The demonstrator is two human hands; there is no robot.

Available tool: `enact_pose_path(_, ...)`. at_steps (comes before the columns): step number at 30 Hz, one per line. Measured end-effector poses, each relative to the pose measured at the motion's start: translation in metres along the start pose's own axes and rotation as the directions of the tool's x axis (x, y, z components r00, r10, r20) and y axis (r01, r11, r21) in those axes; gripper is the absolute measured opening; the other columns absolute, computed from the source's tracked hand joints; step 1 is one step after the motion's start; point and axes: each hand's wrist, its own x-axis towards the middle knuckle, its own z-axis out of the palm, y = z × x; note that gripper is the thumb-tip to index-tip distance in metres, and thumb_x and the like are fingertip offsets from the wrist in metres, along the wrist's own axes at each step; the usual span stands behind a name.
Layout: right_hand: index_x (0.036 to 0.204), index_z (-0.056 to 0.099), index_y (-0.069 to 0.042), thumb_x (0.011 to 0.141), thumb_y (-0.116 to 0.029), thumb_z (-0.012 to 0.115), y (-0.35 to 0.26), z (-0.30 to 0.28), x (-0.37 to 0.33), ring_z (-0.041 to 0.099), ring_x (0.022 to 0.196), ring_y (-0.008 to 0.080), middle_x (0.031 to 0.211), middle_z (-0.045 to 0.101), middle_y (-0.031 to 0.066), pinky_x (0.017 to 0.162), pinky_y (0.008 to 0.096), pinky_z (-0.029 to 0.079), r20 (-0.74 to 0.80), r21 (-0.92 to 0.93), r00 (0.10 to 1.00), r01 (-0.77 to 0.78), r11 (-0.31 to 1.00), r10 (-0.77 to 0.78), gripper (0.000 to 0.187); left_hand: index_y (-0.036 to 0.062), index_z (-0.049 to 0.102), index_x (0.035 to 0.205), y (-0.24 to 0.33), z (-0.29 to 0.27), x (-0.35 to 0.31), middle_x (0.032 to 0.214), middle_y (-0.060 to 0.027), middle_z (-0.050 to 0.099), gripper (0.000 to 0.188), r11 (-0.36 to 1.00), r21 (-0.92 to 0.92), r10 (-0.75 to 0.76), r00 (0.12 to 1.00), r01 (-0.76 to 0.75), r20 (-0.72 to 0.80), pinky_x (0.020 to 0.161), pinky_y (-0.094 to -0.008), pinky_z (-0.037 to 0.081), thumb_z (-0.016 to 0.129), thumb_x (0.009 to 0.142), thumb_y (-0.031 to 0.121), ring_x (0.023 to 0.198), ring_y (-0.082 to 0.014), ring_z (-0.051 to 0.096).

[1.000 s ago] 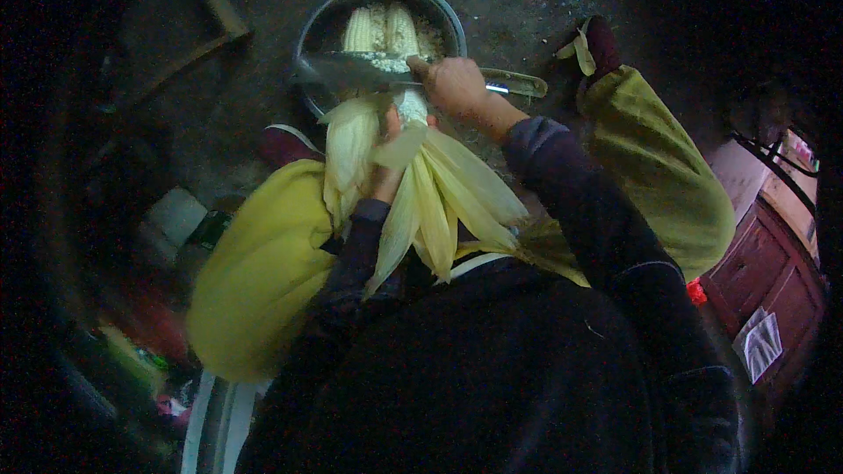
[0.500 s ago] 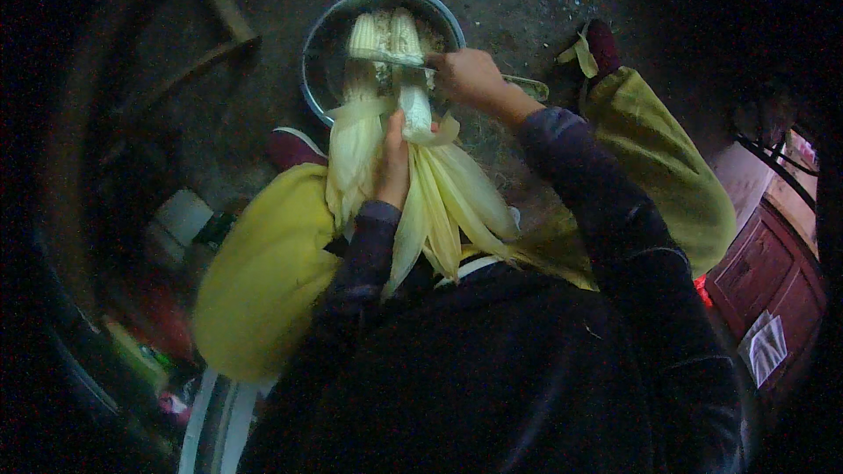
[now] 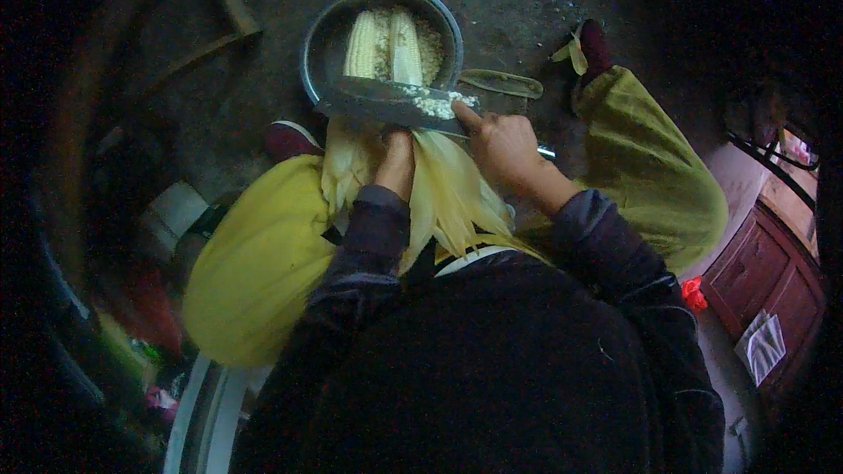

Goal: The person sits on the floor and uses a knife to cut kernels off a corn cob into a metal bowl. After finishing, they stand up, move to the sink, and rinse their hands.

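Observation:
Two pale ears of corn lean into a round metal bowl (image 3: 306, 70): a left ear (image 3: 363, 46) with its kernel rows on, and a right ear (image 3: 406, 46) partly stripped. Their peeled-back husks (image 3: 452, 197) hang toward my lap. My left hand (image 3: 398, 161) is closed around the base of the right ear, its fingertips hidden beneath the blade. In my right hand (image 3: 509, 147) is a broad dark knife (image 3: 373, 104), lying flat across the ears at the bowl's near rim. Loose cut kernels (image 3: 443, 104) rest on the blade beside my extended index finger.
Cut bits lie inside the bowl. A long greenish flat thing (image 3: 502, 83) sits on the floor right of it. My yellow-clad knees flank the work. Wooden bars (image 3: 230, 17) stand far left, a pale box (image 3: 178, 215) at left, and a dark red door (image 3: 760, 254) at right.
The knife has come from across the ears' upper part down toward me, its blade now turned flat with kernels on it. My right hand has moved nearer and slightly right.

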Motion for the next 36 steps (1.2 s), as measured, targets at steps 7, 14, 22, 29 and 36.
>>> enact_pose_path(7,0.118,0.046,-0.014,0.072,-0.020,0.055,0.009,0.017,-0.016,0.057,0.055,0.0297,0.064,0.057,0.0132,0.047,0.0399,0.042,-0.103,0.009,0.994,0.041,0.999,-0.040,0.047,0.0051,0.047,0.107,-0.002,0.003,-0.005,0.094,-0.0056,0.055,0.046,0.997,-0.055,-0.050,0.999,0.050,-0.007,0.069,-0.0264,0.045,0.039,0.086,0.045,0.078,-0.0139,0.054)
enact_pose_path(14,0.122,0.038,-0.013,0.073,-0.018,0.051,0.008,0.018,-0.001,0.058,0.055,0.0277,0.065,0.059,0.0117,0.046,0.0395,0.044,-0.060,-0.018,0.997,0.050,0.999,-0.051,0.052,0.0055,0.047,0.108,-0.016,0.005,-0.012,0.095,-0.0056,0.054,0.047,0.997,-0.053,-0.056,0.998,0.056,-0.002,0.069,-0.0266,0.044,0.038,0.086,0.046,0.079,-0.0140,0.054)
enact_pose_path(22,0.118,0.043,-0.015,0.076,-0.021,0.050,0.010,0.021,0.001,0.058,0.055,0.0306,0.062,0.058,0.0139,0.047,0.0427,0.043,-0.112,0.089,0.990,0.097,0.991,-0.087,0.043,0.0060,0.046,0.110,-0.020,0.013,-0.031,0.096,-0.0056,0.054,0.048,1.000,-0.006,-0.006,1.000,0.006,-0.025,0.070,-0.0267,0.044,0.038,0.086,0.046,0.080,-0.0140,0.053)
enact_pose_path(29,0.100,0.057,-0.011,0.072,-0.016,0.051,0.038,0.054,0.062,0.058,0.058,0.0327,0.063,0.058,0.0165,0.053,0.0429,0.045,-0.198,0.168,0.979,0.078,0.983,-0.044,0.029,0.0073,0.044,0.113,-0.001,0.043,-0.050,0.097,-0.0059,0.054,0.049,0.973,-0.140,-0.185,0.983,0.186,0.020,0.072,-0.0271,0.042,0.035,0.087,0.048,0.081,-0.0145,0.051)
enact_pose_path(36,0.075,0.060,0.001,0.076,-0.026,0.054,0.067,0.054,0.084,0.054,0.047,0.0225,0.057,0.055,0.0133,0.048,0.0351,0.043,0.005,0.563,0.995,-0.082,0.823,0.095,0.027,0.0072,0.053,0.100,-0.004,0.018,-0.029,0.083,-0.0056,0.059,0.041,0.952,-0.156,-0.247,0.961,0.264,0.123,0.063,-0.0266,0.046,0.048,0.081,0.044,0.071,-0.0153,0.056)
